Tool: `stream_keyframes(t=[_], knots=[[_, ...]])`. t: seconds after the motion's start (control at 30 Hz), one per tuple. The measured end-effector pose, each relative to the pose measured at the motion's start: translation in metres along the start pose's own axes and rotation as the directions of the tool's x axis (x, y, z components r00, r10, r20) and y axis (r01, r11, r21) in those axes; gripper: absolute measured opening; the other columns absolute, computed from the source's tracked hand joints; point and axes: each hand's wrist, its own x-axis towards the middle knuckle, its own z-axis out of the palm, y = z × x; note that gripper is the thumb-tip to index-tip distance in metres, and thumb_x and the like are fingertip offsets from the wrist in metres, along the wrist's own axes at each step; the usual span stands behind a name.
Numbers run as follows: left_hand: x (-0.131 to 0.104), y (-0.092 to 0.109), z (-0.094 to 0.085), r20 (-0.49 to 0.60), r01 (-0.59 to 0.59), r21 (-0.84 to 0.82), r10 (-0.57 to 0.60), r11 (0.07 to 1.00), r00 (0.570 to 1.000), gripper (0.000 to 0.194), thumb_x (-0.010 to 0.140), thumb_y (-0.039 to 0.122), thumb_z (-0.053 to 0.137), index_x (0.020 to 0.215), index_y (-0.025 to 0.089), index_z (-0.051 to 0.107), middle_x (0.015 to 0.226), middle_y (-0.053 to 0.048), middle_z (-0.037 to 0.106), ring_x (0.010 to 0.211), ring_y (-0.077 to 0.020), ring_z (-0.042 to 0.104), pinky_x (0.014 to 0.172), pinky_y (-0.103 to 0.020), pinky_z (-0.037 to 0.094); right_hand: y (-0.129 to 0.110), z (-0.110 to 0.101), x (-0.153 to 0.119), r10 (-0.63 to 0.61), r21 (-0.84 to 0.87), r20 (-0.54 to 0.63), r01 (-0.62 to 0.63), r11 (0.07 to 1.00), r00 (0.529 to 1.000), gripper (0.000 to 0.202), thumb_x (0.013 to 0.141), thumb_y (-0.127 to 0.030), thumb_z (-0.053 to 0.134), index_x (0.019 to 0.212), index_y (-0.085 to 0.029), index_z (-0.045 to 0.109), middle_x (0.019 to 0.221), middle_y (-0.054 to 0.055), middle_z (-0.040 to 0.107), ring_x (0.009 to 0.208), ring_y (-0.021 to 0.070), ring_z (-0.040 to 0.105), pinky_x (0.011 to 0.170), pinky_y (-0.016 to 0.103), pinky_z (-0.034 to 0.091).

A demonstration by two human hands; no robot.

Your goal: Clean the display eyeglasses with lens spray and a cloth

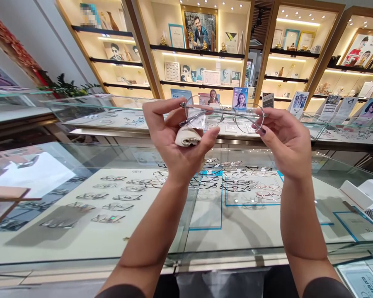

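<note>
A pair of thin-rimmed round eyeglasses point(228, 118) is held up in front of me, above the glass counter. My left hand point(180, 138) grips its left side near the hinge, and a rolled pale cloth point(188, 136) is tucked in the same palm. With thumb and fingers, my right hand point(282, 138) pinches the right rim and hinge area. Through the left lens a whitish tag or sticker point(196, 118) shows; I cannot tell whether it is on the lens. Both hands are closed on the frame.
Below my hands lies a glass display counter point(90, 244) with several rows of eyeglasses point(236, 184) inside or on it. A second glass case point(112, 120) runs behind. Lit shelves point(199, 54) with posters line the wall. A white box point(360, 194) stands at the right.
</note>
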Motion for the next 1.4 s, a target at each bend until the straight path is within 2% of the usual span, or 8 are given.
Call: stream_keyframes(t=[0.07, 0.2, 0.37, 0.8, 0.97, 1.1, 1.23, 1.4], knots=[[0.000, 0.006, 0.002, -0.031, -0.050, 0.049, 0.052, 0.998, 0.998, 0.071, 0.071, 0.064, 0.089, 0.118, 0.029, 0.050, 0.113, -0.004, 0.060, 0.102, -0.0283, 0.076, 0.072, -0.038, 0.064, 0.002, 0.003, 0.001, 0.003, 0.014, -0.014, -0.002, 1.000, 1.000, 0.028, 0.097, -0.043, 0.068, 0.122, -0.030, 0.073, 0.116, 0.005, 0.073, 0.101, 0.0203, 0.071, 0.088, 0.040, 0.065], [-0.002, 0.021, 0.006, -0.087, -0.039, 0.113, 0.049, 0.993, 0.995, 0.064, 0.074, 0.060, 0.089, 0.116, 0.029, 0.053, 0.111, -0.003, 0.059, 0.095, -0.0241, 0.076, 0.075, -0.039, 0.066, 0.006, 0.010, 0.002, 0.027, 0.050, -0.048, -0.025, 0.998, 0.999, 0.027, 0.098, -0.047, 0.067, 0.118, -0.030, 0.076, 0.114, 0.004, 0.074, 0.095, 0.0191, 0.072, 0.082, 0.040, 0.066], [-0.004, 0.028, 0.007, -0.070, -0.042, 0.040, 0.045, 0.998, 0.997, 0.061, 0.073, 0.050, 0.092, 0.118, 0.031, 0.055, 0.113, -0.003, 0.059, 0.093, -0.0218, 0.075, 0.074, -0.037, 0.065, 0.013, 0.013, 0.003, 0.032, 0.070, -0.075, -0.027, 0.997, 0.997, 0.026, 0.099, -0.048, 0.066, 0.114, -0.030, 0.077, 0.112, 0.003, 0.075, 0.089, 0.0164, 0.072, 0.077, 0.037, 0.066], [0.002, -0.010, 0.002, 0.066, 0.063, -0.006, -0.063, 0.998, 0.996, 0.070, 0.070, 0.069, 0.088, 0.114, 0.028, 0.052, 0.103, -0.004, 0.066, 0.101, -0.0271, 0.076, 0.078, -0.037, 0.063, -0.002, 0.016, -0.005, -0.081, -0.004, -0.246, 0.082, 0.997, 0.966, 0.024, 0.103, -0.048, 0.060, 0.114, -0.034, 0.076, 0.111, 0.003, 0.075, 0.086, 0.0182, 0.071, 0.068, 0.037, 0.066], [-0.002, -0.011, 0.005, 0.094, 0.117, -0.071, -0.110, 0.991, 0.990, 0.065, 0.073, 0.066, 0.087, 0.116, 0.031, 0.051, 0.101, -0.002, 0.068, 0.093, -0.0227, 0.077, 0.077, -0.035, 0.064, -0.009, 0.018, -0.005, -0.085, 0.120, -0.287, 0.124, 0.985, 0.954, 0.011, 0.100, -0.036, 0.068, 0.104, -0.035, 0.079, 0.107, 0.000, 0.077, 0.077, 0.0148, 0.069, 0.065, 0.035, 0.065], [-0.005, -0.010, 0.004, 0.099, 0.152, -0.081, -0.144, 0.985, 0.985, 0.057, 0.081, 0.067, 0.079, 0.116, 0.033, 0.050, 0.104, -0.003, 0.070, 0.090, -0.0206, 0.077, 0.074, -0.035, 0.064, -0.010, 0.018, -0.006, -0.067, 0.059, -0.278, 0.087, 0.994, 0.958, 0.017, 0.100, -0.044, 0.067, 0.106, -0.034, 0.078, 0.108, 0.002, 0.076, 0.080, 0.0170, 0.070, 0.064, 0.036, 0.064], [-0.006, -0.006, 0.004, 0.071, 0.188, -0.086, -0.183, 0.978, 0.981, 0.061, 0.080, 0.067, 0.080, 0.121, 0.032, 0.050, 0.105, -0.004, 0.070, 0.089, -0.0202, 0.076, 0.073, -0.035, 0.063, -0.005, 0.018, -0.005, -0.019, 0.023, -0.241, 0.026, 0.999, 0.970, 0.026, 0.099, -0.052, 0.065, 0.109, -0.031, 0.077, 0.110, 0.004, 0.076, 0.079, 0.0171, 0.069, 0.065, 0.036, 0.063], [-0.003, 0.000, 0.008, -0.003, 0.128, -0.081, -0.129, 0.988, 0.992, 0.071, 0.075, 0.065, 0.086, 0.124, 0.032, 0.047, 0.103, -0.003, 0.067, 0.090, -0.0212, 0.075, 0.076, -0.036, 0.063, 0.003, 0.018, -0.002, 0.013, 0.009, -0.171, -0.011, 1.000, 0.985, 0.026, 0.098, -0.050, 0.066, 0.108, -0.028, 0.076, 0.107, 0.003, 0.076, 0.067, 0.0120, 0.063, 0.064, 0.033, 0.061]])
